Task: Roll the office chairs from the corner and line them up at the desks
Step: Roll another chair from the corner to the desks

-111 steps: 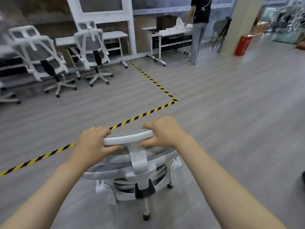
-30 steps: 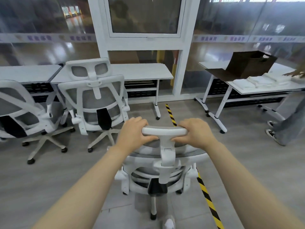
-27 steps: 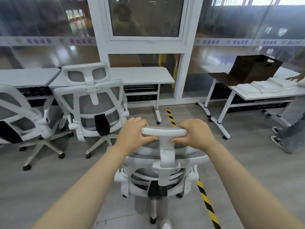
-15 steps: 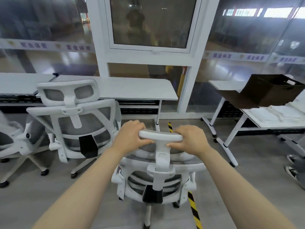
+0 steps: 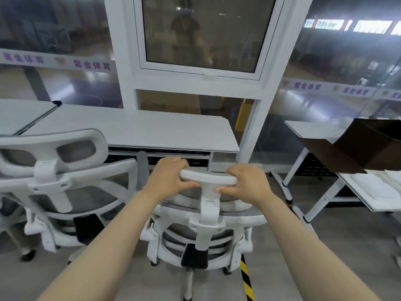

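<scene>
Left hand: gripped the left end of the headrest, fingers curled over the top, thumb underneath.
Right hand: gripped the right end of the same headrest, as in the earlier frames.
Pushed chair: white frame, grey mesh, seen from behind; it stood just before the white desk, closer than half a second ago.
Neighbouring chair: just beside the pushed chair on the left, also at the desk, larger in view than before.
Striped floor tape: now under the pushed chair's right rear.
Right table: carried a brown cardboard box and folded white cloths.
</scene>
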{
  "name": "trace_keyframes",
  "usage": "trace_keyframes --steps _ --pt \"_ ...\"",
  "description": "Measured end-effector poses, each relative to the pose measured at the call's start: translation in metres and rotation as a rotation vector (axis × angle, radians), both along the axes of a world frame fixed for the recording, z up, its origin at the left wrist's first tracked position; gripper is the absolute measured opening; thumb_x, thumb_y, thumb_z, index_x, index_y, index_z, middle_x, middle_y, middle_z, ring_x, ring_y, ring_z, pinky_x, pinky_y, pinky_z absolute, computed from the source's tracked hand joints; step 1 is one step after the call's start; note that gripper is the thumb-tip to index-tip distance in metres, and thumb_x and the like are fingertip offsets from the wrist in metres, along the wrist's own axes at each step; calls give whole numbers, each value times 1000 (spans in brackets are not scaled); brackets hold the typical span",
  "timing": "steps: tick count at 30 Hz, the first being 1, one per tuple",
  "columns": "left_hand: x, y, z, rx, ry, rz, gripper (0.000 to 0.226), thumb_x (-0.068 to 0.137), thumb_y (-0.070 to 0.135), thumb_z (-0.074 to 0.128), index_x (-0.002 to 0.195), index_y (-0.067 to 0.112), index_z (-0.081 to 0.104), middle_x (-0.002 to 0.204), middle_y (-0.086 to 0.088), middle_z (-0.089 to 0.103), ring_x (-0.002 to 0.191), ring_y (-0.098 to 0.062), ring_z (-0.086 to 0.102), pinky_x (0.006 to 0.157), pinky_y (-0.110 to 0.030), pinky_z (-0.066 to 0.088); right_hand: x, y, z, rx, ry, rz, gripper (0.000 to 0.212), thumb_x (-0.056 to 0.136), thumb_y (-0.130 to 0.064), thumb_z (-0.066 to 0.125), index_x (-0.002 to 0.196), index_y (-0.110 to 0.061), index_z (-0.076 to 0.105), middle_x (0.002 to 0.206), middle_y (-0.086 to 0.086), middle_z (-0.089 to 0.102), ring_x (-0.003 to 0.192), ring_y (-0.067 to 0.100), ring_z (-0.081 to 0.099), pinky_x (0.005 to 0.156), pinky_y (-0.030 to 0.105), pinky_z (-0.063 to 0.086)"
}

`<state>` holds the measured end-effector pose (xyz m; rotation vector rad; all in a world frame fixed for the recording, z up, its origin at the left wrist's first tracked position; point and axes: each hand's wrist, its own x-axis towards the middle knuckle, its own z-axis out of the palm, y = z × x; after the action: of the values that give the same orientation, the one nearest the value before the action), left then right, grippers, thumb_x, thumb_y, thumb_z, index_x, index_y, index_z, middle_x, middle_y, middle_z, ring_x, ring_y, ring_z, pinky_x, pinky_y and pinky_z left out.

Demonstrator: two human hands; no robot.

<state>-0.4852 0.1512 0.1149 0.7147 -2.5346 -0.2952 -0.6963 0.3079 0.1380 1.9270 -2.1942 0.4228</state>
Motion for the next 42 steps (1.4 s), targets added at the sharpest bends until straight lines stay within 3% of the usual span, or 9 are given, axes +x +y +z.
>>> trace_keyframes --steps 7,12,17,23,29,32,34,38,42 --pt "-45 -79 4 34 14 -18 40 65 67 69 76 33 49 73 16 47 71 -9 46 65 -26 30 -44 -81 1 -2 -42 -14 45 69 -79 58 74 -35 49 68 -15 51 65 6 46 51 18 19" --pt "-71 -123 1 74 -12 19 51 62 76 61 81 28 58 77 11 51 74 -11 48 71 -31 41 -71 -124 0 -32 -32 -2 45 68 -79 58 81 -36 62 71 -15 57 68 6 52 52 15 22" --pt "-93 -153 4 90 -52 55 56 62 76 61 87 27 60 82 10 53 81 -12 48 75 -30 39 -95 -159 -1 35 17 15 58 72 -80 52 98 -31 66 87 -12 65 80 11 59 60 23 30" --pt "-107 -176 4 134 -36 81 49 64 68 67 92 28 60 86 12 51 86 -12 45 80 -29 40 -113 -184 -4 -21 -83 70 56 84 -76 34 97 -32 66 87 -13 65 79 9 58 64 25 40" --pt "-112 -182 -3 148 39 111 57 66 70 63 103 27 59 96 14 51 96 -5 44 89 -26 37 -123 -197 -13 -63 1 125 51 91 -67 35 101 -28 65 87 -10 65 77 17 59 66 31 40" --pt "-108 -169 -13 153 139 140 60 75 62 63 120 22 55 119 13 48 122 -2 35 107 -17 23 -111 -203 -12 -84 32 218 42 93 -55 38 111 -26 62 94 -8 65 84 19 60 72 34 41" --pt "-103 -158 -16 180 150 188 62 83 52 62 136 24 47 142 11 39 140 -4 20 115 -21 14 -94 -210 -10 -79 70 245 41 91 -50 39 116 -24 60 98 -7 64 88 19 59 76 33 40" --pt "-67 -140 -19 133 75 315 61 91 42 58 145 26 36 153 8 30 143 -8 21 116 -29 18 -53 -232 -5 -44 80 309 52 88 -45 46 132 -18 51 118 -2 62 105 21 58 87 36 44" --pt "6 -121 -35 132 -70 480 55 89 46 46 139 23 45 147 4 41 136 -15 36 110 -40 34 -2 -253 -7 30 52 415 57 89 -43 45 138 -15 46 142 10 47 131 29 43 109 45 32"
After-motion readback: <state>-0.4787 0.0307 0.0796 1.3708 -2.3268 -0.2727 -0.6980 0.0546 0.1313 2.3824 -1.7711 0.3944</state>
